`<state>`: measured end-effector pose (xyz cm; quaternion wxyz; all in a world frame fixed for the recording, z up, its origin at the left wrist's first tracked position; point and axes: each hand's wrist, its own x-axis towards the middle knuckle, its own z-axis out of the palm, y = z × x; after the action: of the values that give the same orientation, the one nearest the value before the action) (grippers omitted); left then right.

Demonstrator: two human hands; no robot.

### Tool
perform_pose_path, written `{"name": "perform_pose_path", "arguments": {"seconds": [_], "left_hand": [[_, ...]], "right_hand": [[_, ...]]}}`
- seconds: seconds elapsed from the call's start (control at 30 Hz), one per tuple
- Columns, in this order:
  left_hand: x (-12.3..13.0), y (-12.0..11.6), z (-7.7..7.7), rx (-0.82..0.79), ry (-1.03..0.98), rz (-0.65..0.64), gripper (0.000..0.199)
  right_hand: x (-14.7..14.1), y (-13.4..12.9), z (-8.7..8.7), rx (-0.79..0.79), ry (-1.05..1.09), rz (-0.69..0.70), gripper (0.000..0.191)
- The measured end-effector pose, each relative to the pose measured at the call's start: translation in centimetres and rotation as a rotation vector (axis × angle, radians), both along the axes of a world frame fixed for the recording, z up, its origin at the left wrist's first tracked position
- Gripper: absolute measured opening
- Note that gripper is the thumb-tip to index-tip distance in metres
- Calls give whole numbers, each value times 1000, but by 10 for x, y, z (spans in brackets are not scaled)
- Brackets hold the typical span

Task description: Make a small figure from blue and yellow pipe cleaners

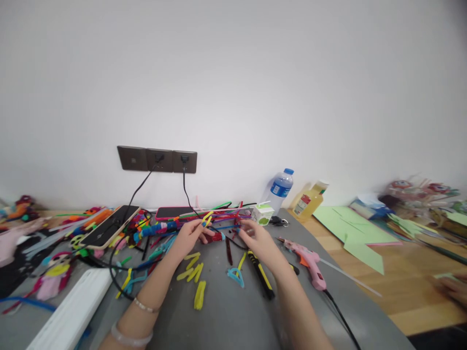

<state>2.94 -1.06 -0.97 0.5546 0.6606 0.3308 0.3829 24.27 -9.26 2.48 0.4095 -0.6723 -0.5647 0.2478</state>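
My left hand [190,235] is closed in a pinch on a small yellow pipe cleaner piece [207,218]. My right hand [255,237] reaches in from the right, its fingers curled near a blue and red pipe cleaner bit; what they hold is too small to make out. A red piece [216,236] lies between the two hands. Short yellow pieces [195,272] and a folded yellow bundle [199,295] rest on the grey mat [233,321]. Beside my right forearm are a black and yellow cutter [261,275] and a light blue looped piece [235,276].
A pink glue gun [310,265] lies right, its cord running forward. Bottles [280,189] and a small carton [262,214] stand by the wall. Left are a phone [111,227], cables, a white power strip [75,311] and craft figures. Another person's hand [454,287] shows far right.
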Motion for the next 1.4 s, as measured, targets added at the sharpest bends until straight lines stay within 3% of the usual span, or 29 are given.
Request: {"name": "perform_pose_path", "arguments": {"seconds": [0.1, 0.23, 0.43, 0.7, 0.97, 1.27, 1.4], "left_hand": [[-2, 1, 2, -16, -2, 5, 48], [-7, 5, 3, -22, -27, -1, 52], [-10, 9, 4, 15, -13, 59, 42], [-8, 9, 0, 22, 8, 174, 40], [-8, 6, -5, 17, 19, 197, 27], [-13, 12, -5, 74, 17, 311, 43], [-17, 13, 0, 94, 27, 284, 43]], "right_hand": [[-24, 40, 11, 7, 256, 217, 31], [-50, 81, 9, 24, 460, 420, 26], [-50, 87, 0, -103, 745, 671, 32], [-42, 101, 7, -53, 688, 687, 33], [-41, 101, 8, -91, 895, 696, 30], [-45, 101, 4, -64, 992, 677, 29], [-49, 100, 5, -72, 993, 610, 25]]}}
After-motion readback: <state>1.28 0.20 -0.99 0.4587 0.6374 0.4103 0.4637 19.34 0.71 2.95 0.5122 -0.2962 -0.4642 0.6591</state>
